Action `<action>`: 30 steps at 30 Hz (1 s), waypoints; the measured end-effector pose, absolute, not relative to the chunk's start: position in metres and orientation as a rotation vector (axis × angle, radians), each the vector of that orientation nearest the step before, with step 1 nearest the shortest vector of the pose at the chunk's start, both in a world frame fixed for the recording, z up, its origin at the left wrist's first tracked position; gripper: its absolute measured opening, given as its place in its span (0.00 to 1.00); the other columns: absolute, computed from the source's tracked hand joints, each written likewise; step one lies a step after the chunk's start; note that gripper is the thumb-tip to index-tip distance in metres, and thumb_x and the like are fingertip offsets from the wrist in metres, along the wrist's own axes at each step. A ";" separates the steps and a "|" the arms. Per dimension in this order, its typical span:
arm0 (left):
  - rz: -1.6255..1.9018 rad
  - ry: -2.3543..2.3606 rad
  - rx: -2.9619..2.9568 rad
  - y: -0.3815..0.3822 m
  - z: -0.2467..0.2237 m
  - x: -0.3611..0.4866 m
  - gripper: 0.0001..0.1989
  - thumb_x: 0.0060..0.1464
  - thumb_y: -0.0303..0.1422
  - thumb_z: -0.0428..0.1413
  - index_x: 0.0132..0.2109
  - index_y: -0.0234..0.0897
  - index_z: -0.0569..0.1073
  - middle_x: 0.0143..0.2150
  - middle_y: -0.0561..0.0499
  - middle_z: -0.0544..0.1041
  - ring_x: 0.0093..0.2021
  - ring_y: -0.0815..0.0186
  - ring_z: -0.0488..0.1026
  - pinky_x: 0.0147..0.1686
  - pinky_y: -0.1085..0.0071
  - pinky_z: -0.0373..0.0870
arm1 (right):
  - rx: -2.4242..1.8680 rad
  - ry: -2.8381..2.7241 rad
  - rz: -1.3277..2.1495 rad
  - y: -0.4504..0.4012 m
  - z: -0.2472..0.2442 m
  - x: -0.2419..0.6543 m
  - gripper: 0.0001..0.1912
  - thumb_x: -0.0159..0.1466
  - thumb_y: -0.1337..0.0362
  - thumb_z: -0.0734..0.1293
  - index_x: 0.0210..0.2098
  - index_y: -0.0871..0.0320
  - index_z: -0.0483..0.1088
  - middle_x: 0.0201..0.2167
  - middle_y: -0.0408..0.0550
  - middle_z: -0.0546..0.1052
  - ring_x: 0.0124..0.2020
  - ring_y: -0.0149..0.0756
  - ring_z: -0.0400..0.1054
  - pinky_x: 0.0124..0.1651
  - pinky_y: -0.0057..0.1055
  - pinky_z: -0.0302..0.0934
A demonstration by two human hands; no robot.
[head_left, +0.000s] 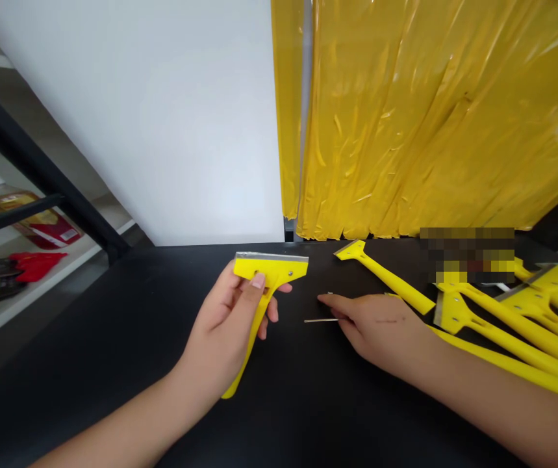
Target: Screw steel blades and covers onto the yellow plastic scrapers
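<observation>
The left hand (225, 325) grips a yellow scraper (271, 273) tightly at mid-frame, steel edge pointing away, handle slanting down-left. The right hand (380, 331) lies over a thin metal strip (320, 320); any pinch there can't be told.

On my feed, scrapers (517, 325) crowd the right edge of the bench (298, 403), a lone scraper (386, 276) lies near the back edge, and plastic sheeting (429, 117) hangs behind.

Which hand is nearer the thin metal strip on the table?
Right. The right hand lies over the end of the metal strip, to its right; the left hand, holding a yellow scraper, is farther off to its left.
</observation>
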State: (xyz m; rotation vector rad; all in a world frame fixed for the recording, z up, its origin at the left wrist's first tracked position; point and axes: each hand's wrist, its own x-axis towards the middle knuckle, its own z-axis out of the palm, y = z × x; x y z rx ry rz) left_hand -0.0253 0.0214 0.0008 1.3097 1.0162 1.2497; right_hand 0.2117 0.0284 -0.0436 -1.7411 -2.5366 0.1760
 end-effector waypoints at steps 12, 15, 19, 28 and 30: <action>1.183 1.062 1.223 0.030 0.003 -0.027 0.13 0.68 0.40 0.58 0.53 0.36 0.73 0.32 0.51 0.79 0.27 0.68 0.71 0.23 0.75 0.67 | -1.558 -2.423 0.423 0.034 -0.046 0.210 0.13 0.72 0.64 0.62 0.50 0.48 0.78 0.39 0.45 0.85 0.39 0.44 0.80 0.39 0.35 0.63; 1.156 1.054 1.184 0.032 0.001 -0.027 0.13 0.69 0.41 0.57 0.51 0.35 0.73 0.33 0.51 0.80 0.27 0.69 0.71 0.24 0.75 0.68 | -1.556 -2.369 0.472 0.034 -0.050 0.211 0.09 0.71 0.64 0.63 0.45 0.52 0.75 0.33 0.46 0.82 0.34 0.42 0.76 0.36 0.33 0.55; 1.116 1.055 1.115 0.034 -0.004 -0.029 0.14 0.69 0.42 0.58 0.50 0.35 0.73 0.44 0.44 0.83 0.31 0.68 0.74 0.26 0.74 0.71 | -1.529 -2.200 0.643 0.035 -0.051 0.213 0.04 0.68 0.65 0.65 0.40 0.53 0.73 0.28 0.43 0.76 0.30 0.36 0.67 0.35 0.33 0.48; 0.853 0.941 1.146 0.019 -0.002 -0.021 0.15 0.68 0.43 0.58 0.44 0.34 0.76 0.30 0.48 0.80 0.26 0.68 0.73 0.26 0.74 0.70 | -1.252 -1.381 1.429 0.042 -0.036 0.216 0.19 0.69 0.44 0.67 0.41 0.54 0.66 0.21 0.31 0.53 0.21 0.27 0.44 0.25 0.27 0.43; 0.762 0.900 1.206 0.010 -0.003 -0.018 0.14 0.68 0.43 0.58 0.43 0.35 0.77 0.32 0.48 0.80 0.27 0.68 0.74 0.25 0.75 0.69 | -1.187 -1.264 1.581 0.036 -0.032 0.213 0.19 0.66 0.46 0.71 0.39 0.55 0.68 0.20 0.31 0.54 0.21 0.26 0.43 0.25 0.26 0.43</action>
